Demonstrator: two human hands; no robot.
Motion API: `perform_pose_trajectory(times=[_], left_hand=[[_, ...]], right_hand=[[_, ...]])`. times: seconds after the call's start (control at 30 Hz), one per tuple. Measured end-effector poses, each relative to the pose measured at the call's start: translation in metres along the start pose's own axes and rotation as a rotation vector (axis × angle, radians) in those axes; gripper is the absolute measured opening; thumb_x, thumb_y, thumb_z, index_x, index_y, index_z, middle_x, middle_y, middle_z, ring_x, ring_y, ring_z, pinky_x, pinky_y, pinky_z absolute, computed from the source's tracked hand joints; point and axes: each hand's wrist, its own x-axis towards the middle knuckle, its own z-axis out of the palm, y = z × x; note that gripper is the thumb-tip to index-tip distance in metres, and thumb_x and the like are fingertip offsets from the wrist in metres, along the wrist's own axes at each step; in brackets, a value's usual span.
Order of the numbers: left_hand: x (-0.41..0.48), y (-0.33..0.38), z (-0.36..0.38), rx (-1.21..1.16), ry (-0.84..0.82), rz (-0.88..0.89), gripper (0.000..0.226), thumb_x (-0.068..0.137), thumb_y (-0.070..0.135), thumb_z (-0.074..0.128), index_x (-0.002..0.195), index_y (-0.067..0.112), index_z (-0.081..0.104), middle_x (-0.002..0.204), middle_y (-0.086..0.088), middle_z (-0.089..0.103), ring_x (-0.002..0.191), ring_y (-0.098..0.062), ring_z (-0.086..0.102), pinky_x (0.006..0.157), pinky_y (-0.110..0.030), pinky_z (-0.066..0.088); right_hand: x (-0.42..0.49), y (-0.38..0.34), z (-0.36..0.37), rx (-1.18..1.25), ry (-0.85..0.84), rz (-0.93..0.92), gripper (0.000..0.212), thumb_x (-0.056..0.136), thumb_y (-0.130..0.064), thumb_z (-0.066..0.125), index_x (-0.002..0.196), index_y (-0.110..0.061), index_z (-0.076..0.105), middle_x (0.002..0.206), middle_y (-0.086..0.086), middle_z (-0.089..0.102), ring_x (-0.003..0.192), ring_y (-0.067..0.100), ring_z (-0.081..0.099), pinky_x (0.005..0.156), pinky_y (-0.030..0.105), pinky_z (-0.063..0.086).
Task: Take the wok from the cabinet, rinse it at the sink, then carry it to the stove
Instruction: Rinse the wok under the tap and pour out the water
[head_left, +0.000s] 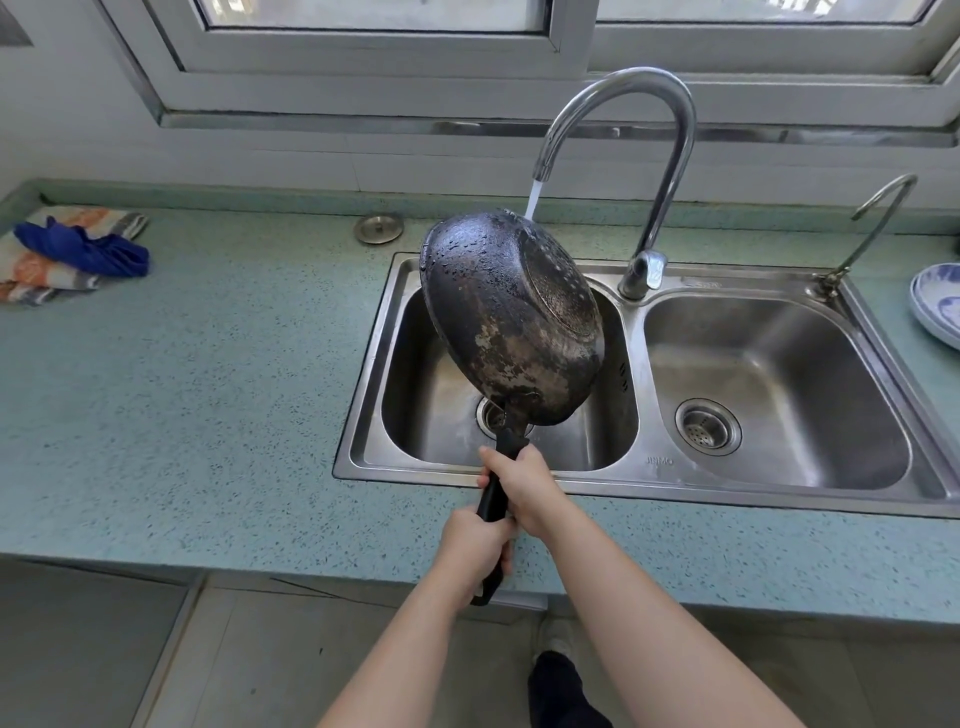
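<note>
Reaching forward from the bottom of the view, both bare forearms converge on the black handle (493, 499) of the wok (506, 317). The right hand (524, 486) takes the handle higher up, nearer the pan, its grip curled tight around it with the thumb lying along the top. The left hand (475, 545) wraps the lower end of the handle, its grip likewise closed round it, just below and touching the right hand.

Held tilted on edge, the wok hangs over the left basin of the double sink (644, 473), its blackened, worn underside turned toward the camera and beaded with droplets. A stream of water (535, 200) falls from the tall curved faucet (654, 156) and meets the wok's upper rim.

On the speckled teal surface (208, 395), a sink stopper (379, 228) lies near the sink's back left corner. Farther left sits a striped cloth (47, 270) with a blue cloth (88, 249) bunched on top. A smaller tap (872, 228) stands at the sink's right end, and blue-and-white plates (935, 306) rest at the right edge.
</note>
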Motion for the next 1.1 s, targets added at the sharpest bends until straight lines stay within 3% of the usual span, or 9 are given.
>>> perform_pose_trajectory(times=[0.43, 0.6, 0.77, 1.1], left_hand=[[0.0, -0.0001, -0.0008, -0.049, -0.01, -0.017, 0.017, 0.08, 0.002, 0.055, 0.065, 0.009, 0.052, 0.037, 0.001, 0.049, 0.031, -0.015, 0.043, 0.038, -0.022, 0.037], [-0.0001, -0.0001, -0.0017, -0.06, -0.016, -0.029, 0.016, 0.08, 0.002, 0.055, 0.066, 0.009, 0.052, 0.04, -0.001, 0.049, 0.032, -0.015, 0.043, 0.039, -0.022, 0.038], [-0.0004, 0.0006, -0.0027, -0.088, -0.026, -0.054, 0.014, 0.081, 0.001, 0.055, 0.069, 0.008, 0.052, 0.043, -0.004, 0.049, 0.032, -0.014, 0.043, 0.036, -0.021, 0.038], [-0.0071, 0.0038, -0.0043, 0.01, 0.005, 0.001, 0.016, 0.082, 0.005, 0.054, 0.067, 0.011, 0.053, 0.048, -0.005, 0.049, 0.03, -0.012, 0.044, 0.036, -0.019, 0.037]], right_hand=[[0.0006, -0.0002, 0.0038, 0.008, 0.02, -0.02, 0.02, 0.092, -0.011, 0.052, 0.075, -0.014, 0.041, 0.062, 0.003, 0.046, 0.053, 0.011, 0.048, 0.053, 0.023, 0.043], [0.0009, 0.0004, 0.0052, -0.002, 0.037, -0.012, 0.013, 0.091, -0.012, 0.053, 0.091, -0.008, 0.04, 0.063, 0.003, 0.047, 0.054, 0.011, 0.049, 0.054, 0.024, 0.043], [0.0009, 0.0, 0.0057, 0.005, 0.041, -0.015, 0.018, 0.091, -0.011, 0.052, 0.079, -0.012, 0.039, 0.063, 0.003, 0.047, 0.053, 0.011, 0.048, 0.053, 0.023, 0.043], [0.0015, 0.0022, 0.0027, 0.069, -0.011, -0.011, 0.012, 0.089, -0.005, 0.05, 0.086, -0.009, 0.039, 0.062, 0.005, 0.047, 0.054, 0.013, 0.048, 0.057, 0.025, 0.043]])
